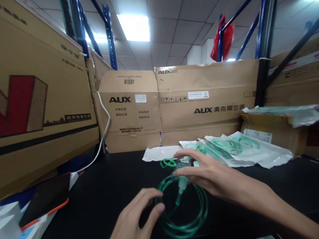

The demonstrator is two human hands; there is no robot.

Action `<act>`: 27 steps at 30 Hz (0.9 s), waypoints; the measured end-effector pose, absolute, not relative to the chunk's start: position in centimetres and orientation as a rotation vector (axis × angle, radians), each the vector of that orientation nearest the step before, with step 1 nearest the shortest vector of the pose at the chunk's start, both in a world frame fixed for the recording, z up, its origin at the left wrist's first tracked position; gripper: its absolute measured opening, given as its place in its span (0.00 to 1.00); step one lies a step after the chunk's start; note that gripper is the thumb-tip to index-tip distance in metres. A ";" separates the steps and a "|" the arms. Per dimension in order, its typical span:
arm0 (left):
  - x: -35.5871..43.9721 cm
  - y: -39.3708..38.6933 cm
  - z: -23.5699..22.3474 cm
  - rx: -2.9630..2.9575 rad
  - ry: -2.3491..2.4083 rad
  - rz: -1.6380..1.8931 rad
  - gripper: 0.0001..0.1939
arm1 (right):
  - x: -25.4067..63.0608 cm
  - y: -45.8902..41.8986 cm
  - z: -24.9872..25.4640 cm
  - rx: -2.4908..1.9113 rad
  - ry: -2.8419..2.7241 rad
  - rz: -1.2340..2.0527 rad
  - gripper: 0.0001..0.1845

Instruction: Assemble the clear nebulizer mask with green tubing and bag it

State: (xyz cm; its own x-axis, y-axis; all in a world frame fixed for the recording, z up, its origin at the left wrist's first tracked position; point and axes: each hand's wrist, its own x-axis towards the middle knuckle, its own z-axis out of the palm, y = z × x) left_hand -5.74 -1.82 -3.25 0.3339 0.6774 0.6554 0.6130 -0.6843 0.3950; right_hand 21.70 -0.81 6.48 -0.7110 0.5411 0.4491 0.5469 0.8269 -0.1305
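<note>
Near the front edge of the black table point(104, 186) lies a coil of green tubing point(185, 212). The left hand point(139, 215) curls its fingers loosely around the coil's left side, thumb touching it. The right hand point(206, 174) pinches the clear mask piece point(183, 164) above the coil. Sealed packets point(239, 149) lie toward the table's back edge.

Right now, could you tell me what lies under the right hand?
Under the right hand sits a clear plastic piece joined to the coiled green tubing on the black table. The hand covers most of that piece.
</note>
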 end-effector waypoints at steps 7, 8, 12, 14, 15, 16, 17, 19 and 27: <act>-2.8 -0.2 0.2 2.531 1.428 1.292 0.22 | 23.4 -0.4 4.0 -0.727 -2.458 0.087 0.24; -2.2 0.1 0.7 2.561 1.382 1.238 0.24 | 23.4 -0.5 4.0 -0.704 -2.451 0.083 0.24; -0.6 1.0 2.4 2.602 1.187 1.106 0.24 | 23.3 -1.0 4.2 -0.608 -2.413 0.084 0.23; -0.4 1.3 2.9 2.592 1.157 1.100 0.17 | 23.3 -1.0 4.0 -0.601 -2.388 0.105 0.23; -0.4 1.3 3.0 2.583 1.172 1.103 0.14 | 23.4 -1.0 3.9 -0.608 -2.375 0.119 0.23; -0.6 1.4 3.1 2.570 1.199 1.105 0.11 | 23.5 -0.9 3.8 -0.620 -2.360 0.134 0.23; -0.8 1.4 3.1 2.555 1.231 1.106 0.09 | 23.6 -0.8 3.6 -0.638 -2.348 0.153 0.23; -1.3 1.4 2.9 2.523 1.294 1.119 0.08 | 23.9 -0.7 3.4 -0.677 -2.322 0.207 0.21; -4.5 0.6 0.4 2.472 1.431 1.152 0.07 | 25.2 0.1 1.5 -0.878 -2.148 0.438 0.09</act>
State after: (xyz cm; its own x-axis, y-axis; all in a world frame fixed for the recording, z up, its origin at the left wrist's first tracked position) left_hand -4.46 0.64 0.36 0.2892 0.7682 0.5712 0.7223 -0.5667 0.3964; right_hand 25.18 0.06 1.48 -0.4739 0.7093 0.5218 0.4481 0.7044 -0.5505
